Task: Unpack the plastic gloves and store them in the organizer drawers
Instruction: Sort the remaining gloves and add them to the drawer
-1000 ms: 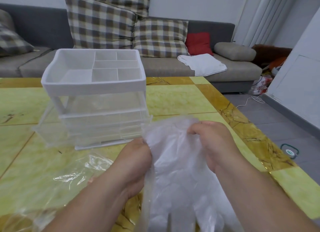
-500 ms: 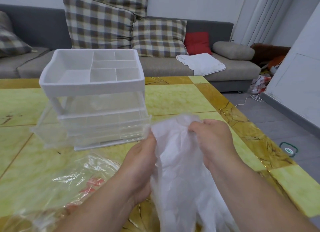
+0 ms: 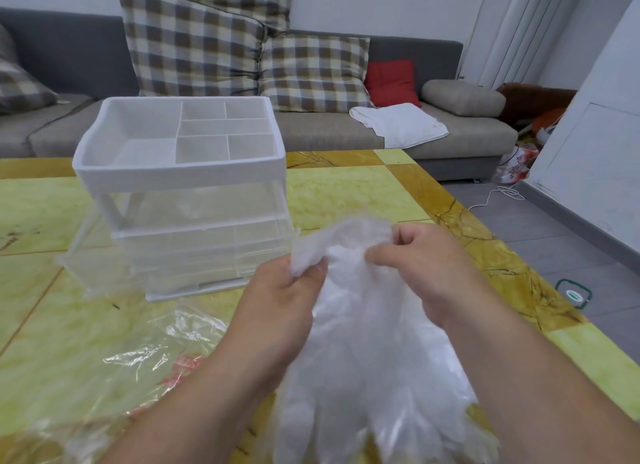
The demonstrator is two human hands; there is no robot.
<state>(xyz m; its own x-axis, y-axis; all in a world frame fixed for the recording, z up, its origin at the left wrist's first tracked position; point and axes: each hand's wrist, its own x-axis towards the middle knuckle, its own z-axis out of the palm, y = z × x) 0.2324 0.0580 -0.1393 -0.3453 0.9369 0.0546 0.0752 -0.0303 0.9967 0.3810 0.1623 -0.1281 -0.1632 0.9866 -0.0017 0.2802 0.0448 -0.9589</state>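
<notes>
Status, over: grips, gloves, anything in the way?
Left grip and right grip pinch gloves at top edge. Gloves hang over table, unstored. Bag lies flat before organizer.

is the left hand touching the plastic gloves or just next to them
Touching. The head view shows the left hand pinching the upper edge of the plastic gloves between thumb and fingers, with no gap.

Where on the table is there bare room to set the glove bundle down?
Bare table lies right of the organizer, up to the brown border, and again at its far left. The near left is crowded by the crumpled clear bag; the near middle is taken by the left hand and right hand gripping the gloves.
</notes>
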